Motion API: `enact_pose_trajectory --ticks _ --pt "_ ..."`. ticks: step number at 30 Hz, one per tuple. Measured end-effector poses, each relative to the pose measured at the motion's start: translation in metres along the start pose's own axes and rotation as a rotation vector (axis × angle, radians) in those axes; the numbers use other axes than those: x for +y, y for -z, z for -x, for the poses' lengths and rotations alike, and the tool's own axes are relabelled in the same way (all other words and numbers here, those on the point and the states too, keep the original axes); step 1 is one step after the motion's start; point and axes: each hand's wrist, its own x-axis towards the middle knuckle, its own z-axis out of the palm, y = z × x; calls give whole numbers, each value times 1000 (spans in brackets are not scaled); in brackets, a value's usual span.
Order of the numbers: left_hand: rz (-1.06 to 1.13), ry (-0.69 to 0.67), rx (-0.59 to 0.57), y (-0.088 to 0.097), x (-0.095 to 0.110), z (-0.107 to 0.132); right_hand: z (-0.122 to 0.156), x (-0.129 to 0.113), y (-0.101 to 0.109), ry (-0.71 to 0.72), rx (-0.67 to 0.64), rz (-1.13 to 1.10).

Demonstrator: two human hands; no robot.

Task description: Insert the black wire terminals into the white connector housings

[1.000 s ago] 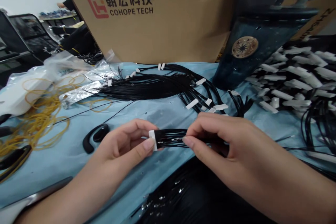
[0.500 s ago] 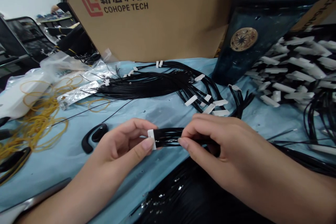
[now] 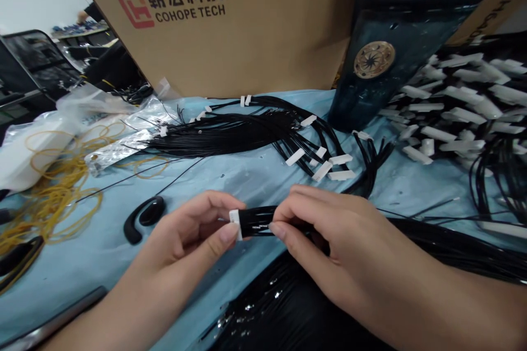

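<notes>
Holding the white connector (image 3: 235, 224): it is gripped between the thumb and fingers of the left hand (image 3: 185, 236), near the centre, above the blue-covered bench (image 3: 230, 175).
Holding the black wires (image 3: 252, 216): they are pinched by the right hand (image 3: 341, 230), close to the connector's right side; bright metal tips (image 3: 260, 226) are seen by its thumb, too small to be made out in detail.
Wire pile (image 3: 288, 307): shiny-ended, it is spread nearest the viewer, below the right hand.
Earpiece (image 3: 151, 211): black, it is laid just beside the left hand; yellow bands (image 3: 74, 197) are tangled farther left.
Wire bundle (image 3: 214, 134): it is laid beyond the hands, before a cardboard box (image 3: 255, 49) printed "COHOPE TECH".
Tumbler (image 3: 370, 90): dark blue, it is placed beside a heap of white connectors (image 3: 461, 115) at right.
</notes>
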Motion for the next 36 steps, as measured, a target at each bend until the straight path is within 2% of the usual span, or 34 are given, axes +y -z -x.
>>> enact_pose_trajectory --ticks 6,9,12,15,21,26,36 --pt "-23 -13 40 3 -4 -1 -2 -1 5 157 232 96" --pt "20 -1 41 2 -5 -3 -1 -2 4 204 181 75" --pt "68 11 29 1 -5 -3 3 -1 -1 166 104 48" --pt "59 1 27 1 -5 -3 5 0 -5 129 89 71" --pt "27 -8 43 1 -4 0 2 0 -9 119 95 81" --pt "-21 -25 12 1 -5 0 0 0 -12 147 141 73" --pt "-113 -38 79 -6 2 -11 2 2 -15 177 120 64"
